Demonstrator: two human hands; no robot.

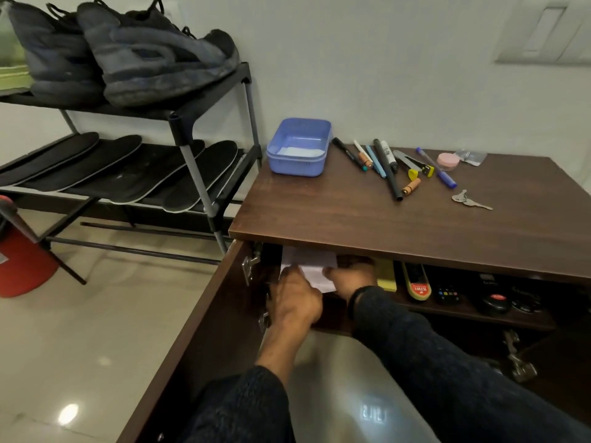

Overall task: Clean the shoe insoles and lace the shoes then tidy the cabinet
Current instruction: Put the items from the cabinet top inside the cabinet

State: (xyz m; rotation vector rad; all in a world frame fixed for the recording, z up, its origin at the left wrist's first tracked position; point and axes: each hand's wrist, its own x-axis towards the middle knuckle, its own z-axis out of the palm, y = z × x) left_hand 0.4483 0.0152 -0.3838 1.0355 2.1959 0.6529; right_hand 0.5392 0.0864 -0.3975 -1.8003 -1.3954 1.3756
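Head view: both hands reach into the open dark wooden cabinet [399,219]. Left hand [295,297] and right hand [350,276] curl their fingers around white folded paper [315,270].

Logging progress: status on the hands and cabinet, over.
Both hands, left and right, on white papers inside open cabinet. Grip unclear. Nothing blocking.

Both arms, in dark knit sleeves, stretch forward and converge. The left hand [295,297] shows its back, fingers curled forward in a grip on white paper [315,271]. The right hand [350,276], a dark band at its wrist, grips the same sheets just beside it.
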